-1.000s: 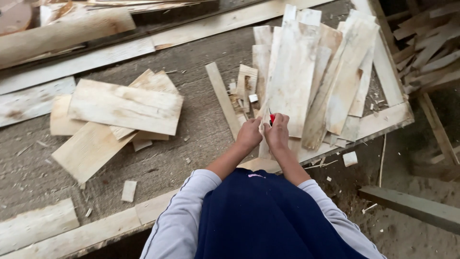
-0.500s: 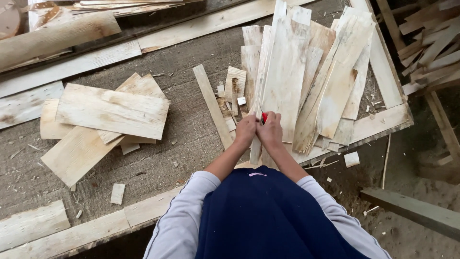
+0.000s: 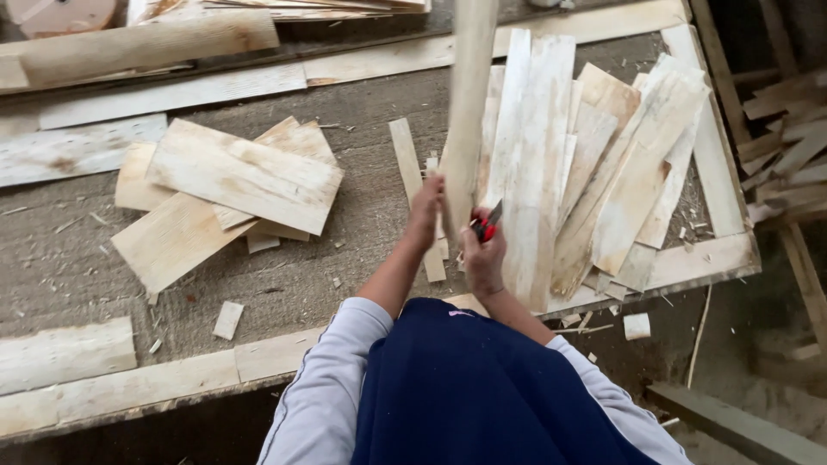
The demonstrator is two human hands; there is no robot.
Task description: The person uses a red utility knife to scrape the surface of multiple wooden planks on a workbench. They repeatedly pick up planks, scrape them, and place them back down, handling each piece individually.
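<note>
Left hand: we see our left hand point(image 3: 426, 207) raised in front of us, fingers closed around the lower part of a long wooden strip point(image 3: 469, 103).
Wooden strip: we hold it nearly upright, so it rises from the hand past the top edge of the view, in front of the veneer pile.
Right hand: our right hand point(image 3: 482, 258) sits just right of the strip, fingers curled tight around a red-handled knife point(image 3: 485, 226).
Knife: its grey blade points up and right, close against the strip's lower edge; we cannot tell whether it touches the wood.
Veneer pile: a fan of pale thin sheets point(image 3: 603, 164) lies to the right on the work surface.
Cut boards: a stack of shorter flat pieces point(image 3: 241, 176) lies to the left, well apart from our hands.
Work surface: a rough grey mat point(image 3: 362, 250) framed by pale planks, with chips and a small offcut point(image 3: 227, 319) scattered on it.
Clothing: we wear grey sleeves point(image 3: 323, 387) and a dark blue front.
</note>
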